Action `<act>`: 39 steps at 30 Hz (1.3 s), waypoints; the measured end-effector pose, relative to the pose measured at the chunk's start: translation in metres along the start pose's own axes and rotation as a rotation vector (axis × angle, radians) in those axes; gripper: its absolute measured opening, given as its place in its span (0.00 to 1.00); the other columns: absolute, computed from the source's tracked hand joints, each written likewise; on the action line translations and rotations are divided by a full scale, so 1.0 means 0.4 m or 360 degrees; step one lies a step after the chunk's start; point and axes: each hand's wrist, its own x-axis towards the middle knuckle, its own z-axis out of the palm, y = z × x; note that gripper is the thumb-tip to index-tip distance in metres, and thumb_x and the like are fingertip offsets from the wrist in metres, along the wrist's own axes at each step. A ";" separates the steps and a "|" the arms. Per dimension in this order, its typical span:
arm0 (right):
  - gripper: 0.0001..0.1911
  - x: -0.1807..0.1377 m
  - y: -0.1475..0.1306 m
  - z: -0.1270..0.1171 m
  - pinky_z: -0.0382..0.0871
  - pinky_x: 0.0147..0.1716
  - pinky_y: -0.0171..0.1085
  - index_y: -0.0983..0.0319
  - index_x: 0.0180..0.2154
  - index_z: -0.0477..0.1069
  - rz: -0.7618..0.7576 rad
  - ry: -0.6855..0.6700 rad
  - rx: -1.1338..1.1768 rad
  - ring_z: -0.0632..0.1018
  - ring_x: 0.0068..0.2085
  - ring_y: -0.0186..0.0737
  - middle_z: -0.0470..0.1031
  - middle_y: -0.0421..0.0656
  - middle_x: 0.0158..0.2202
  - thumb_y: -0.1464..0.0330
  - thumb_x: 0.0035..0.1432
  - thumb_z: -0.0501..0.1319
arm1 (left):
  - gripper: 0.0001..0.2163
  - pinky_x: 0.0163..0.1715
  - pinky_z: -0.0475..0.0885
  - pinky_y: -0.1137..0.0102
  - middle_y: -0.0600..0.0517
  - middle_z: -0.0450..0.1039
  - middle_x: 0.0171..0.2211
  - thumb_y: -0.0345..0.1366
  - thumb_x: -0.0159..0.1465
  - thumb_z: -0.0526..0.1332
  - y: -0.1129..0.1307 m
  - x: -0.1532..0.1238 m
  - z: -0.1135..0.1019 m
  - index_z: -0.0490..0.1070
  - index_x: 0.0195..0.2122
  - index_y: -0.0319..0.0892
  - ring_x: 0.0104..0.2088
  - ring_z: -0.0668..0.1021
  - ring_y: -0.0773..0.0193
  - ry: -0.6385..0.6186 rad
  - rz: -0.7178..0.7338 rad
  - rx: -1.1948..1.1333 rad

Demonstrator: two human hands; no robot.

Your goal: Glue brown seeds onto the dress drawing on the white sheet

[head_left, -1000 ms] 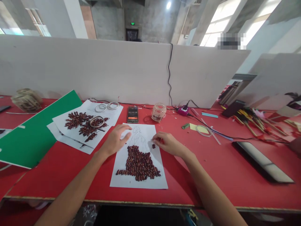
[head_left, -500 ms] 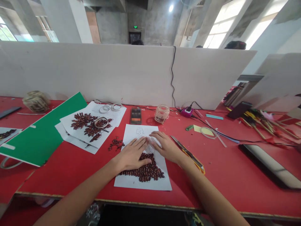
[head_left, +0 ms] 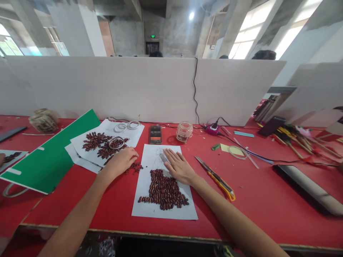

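A white sheet (head_left: 150, 210) with a pencil figure lies on the red table (head_left: 254, 200) in front of me; brown seeds (head_left: 164, 189) cover the figure's skirt. My right hand (head_left: 179, 167) lies flat on the sheet's upper part, fingers stretched out, just above the seeds. My left hand (head_left: 122, 161) rests curled over a small heap of loose seeds (head_left: 134, 167) left of the sheet; whether its fingers pinch a seed is hidden.
A yellow utility knife (head_left: 215, 176) lies right of the sheet. Behind are a phone (head_left: 155, 134), a glass jar (head_left: 184, 131), tape rings (head_left: 125, 125), other seed pictures (head_left: 99, 144) and a green board (head_left: 50, 157). Sticks and cables clutter the right.
My left hand has left the sheet and gone left onto the loose seed heap. My right hand has flattened on the sheet's upper part.
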 end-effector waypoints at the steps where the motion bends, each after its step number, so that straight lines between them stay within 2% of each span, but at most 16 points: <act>1: 0.33 0.000 0.003 -0.002 0.49 0.71 0.59 0.55 0.74 0.47 0.0039 0.0028 0.0099 0.56 0.74 0.49 0.54 0.48 0.74 0.50 0.76 0.40 | 0.11 0.45 0.70 0.64 0.46 0.78 0.37 0.36 0.67 0.58 0.002 -0.005 0.005 0.81 0.34 0.46 0.39 0.79 0.54 -0.0068 0.0028 -0.0066; 3: 0.32 -0.002 0.009 -0.008 0.55 0.69 0.57 0.54 0.73 0.53 0.0151 0.0125 0.0334 0.62 0.72 0.50 0.60 0.48 0.72 0.49 0.76 0.38 | 0.09 0.42 0.69 0.65 0.47 0.77 0.36 0.37 0.66 0.61 0.016 -0.012 0.026 0.80 0.32 0.46 0.36 0.78 0.56 -0.0130 0.0069 -0.0185; 7: 0.30 -0.005 0.014 -0.019 0.62 0.66 0.54 0.55 0.68 0.62 0.0262 0.0333 0.0710 0.69 0.67 0.50 0.68 0.48 0.67 0.49 0.76 0.41 | 0.09 0.38 0.69 0.66 0.47 0.75 0.35 0.34 0.65 0.61 0.049 -0.020 0.071 0.78 0.29 0.46 0.35 0.76 0.56 -0.0085 0.0042 -0.0179; 11: 0.27 -0.002 0.008 -0.026 0.65 0.64 0.53 0.57 0.62 0.68 0.0209 0.0464 0.0819 0.72 0.63 0.50 0.73 0.50 0.63 0.51 0.75 0.45 | 0.09 0.41 0.70 0.63 0.46 0.74 0.33 0.31 0.64 0.61 0.072 -0.020 0.087 0.74 0.27 0.45 0.37 0.76 0.53 0.0017 0.0026 -0.0135; 13: 0.25 -0.003 0.001 -0.033 0.66 0.62 0.51 0.59 0.60 0.69 0.0188 0.0529 0.0823 0.74 0.61 0.49 0.74 0.51 0.60 0.53 0.75 0.46 | 0.07 0.40 0.70 0.63 0.46 0.74 0.33 0.31 0.64 0.61 0.090 -0.008 0.092 0.74 0.28 0.45 0.36 0.76 0.54 0.0045 0.0034 -0.0226; 15: 0.21 -0.008 -0.012 -0.043 0.68 0.60 0.49 0.59 0.57 0.71 0.0107 0.0583 0.0816 0.75 0.58 0.48 0.76 0.51 0.56 0.56 0.75 0.49 | 0.06 0.38 0.71 0.64 0.48 0.76 0.33 0.32 0.65 0.62 0.114 0.015 0.101 0.74 0.30 0.45 0.34 0.77 0.57 0.0044 0.0008 -0.0478; 18: 0.15 -0.023 -0.041 -0.053 0.73 0.54 0.47 0.58 0.55 0.73 -0.0144 0.0601 0.0721 0.78 0.52 0.47 0.78 0.49 0.50 0.61 0.73 0.54 | 0.05 0.37 0.73 0.66 0.49 0.78 0.32 0.38 0.64 0.66 0.146 0.060 0.131 0.76 0.35 0.43 0.32 0.79 0.60 0.0039 -0.0155 -0.1143; 21: 0.15 -0.036 -0.068 -0.050 0.75 0.49 0.44 0.55 0.56 0.72 -0.0246 0.0586 0.0591 0.80 0.48 0.46 0.78 0.48 0.47 0.64 0.71 0.59 | 0.15 0.38 0.76 0.66 0.48 0.80 0.32 0.43 0.57 0.74 0.162 0.091 0.168 0.75 0.40 0.41 0.33 0.81 0.61 0.0040 -0.0396 -0.1715; 23: 0.13 -0.038 -0.078 -0.043 0.76 0.47 0.43 0.55 0.55 0.73 -0.0218 0.0615 0.0542 0.80 0.46 0.45 0.78 0.47 0.45 0.65 0.71 0.60 | 0.20 0.39 0.77 0.66 0.49 0.80 0.32 0.44 0.53 0.76 0.164 0.094 0.184 0.74 0.41 0.40 0.33 0.82 0.62 0.0047 -0.0491 -0.1871; 29: 0.06 -0.031 -0.078 -0.035 0.74 0.39 0.39 0.57 0.46 0.76 -0.0163 0.0668 0.0507 0.80 0.39 0.43 0.78 0.44 0.38 0.70 0.68 0.62 | 0.21 0.38 0.77 0.67 0.51 0.80 0.29 0.46 0.53 0.77 0.162 0.070 0.199 0.73 0.39 0.40 0.32 0.82 0.62 0.0020 -0.0503 -0.1863; 34: 0.05 -0.035 -0.069 -0.043 0.72 0.37 0.37 0.57 0.43 0.77 -0.0177 0.0607 0.0475 0.78 0.38 0.42 0.77 0.44 0.37 0.70 0.67 0.63 | 0.16 0.37 0.77 0.66 0.50 0.80 0.29 0.45 0.59 0.71 0.158 0.065 0.201 0.73 0.41 0.40 0.32 0.83 0.60 -0.0028 -0.0415 -0.1639; 39: 0.02 -0.042 -0.062 -0.051 0.67 0.40 0.40 0.57 0.38 0.78 -0.0123 0.0400 0.0209 0.76 0.40 0.43 0.78 0.43 0.38 0.66 0.64 0.69 | 0.11 0.37 0.77 0.66 0.46 0.82 0.36 0.43 0.66 0.62 0.126 0.067 0.187 0.74 0.40 0.41 0.37 0.83 0.58 0.0212 -0.0300 -0.1270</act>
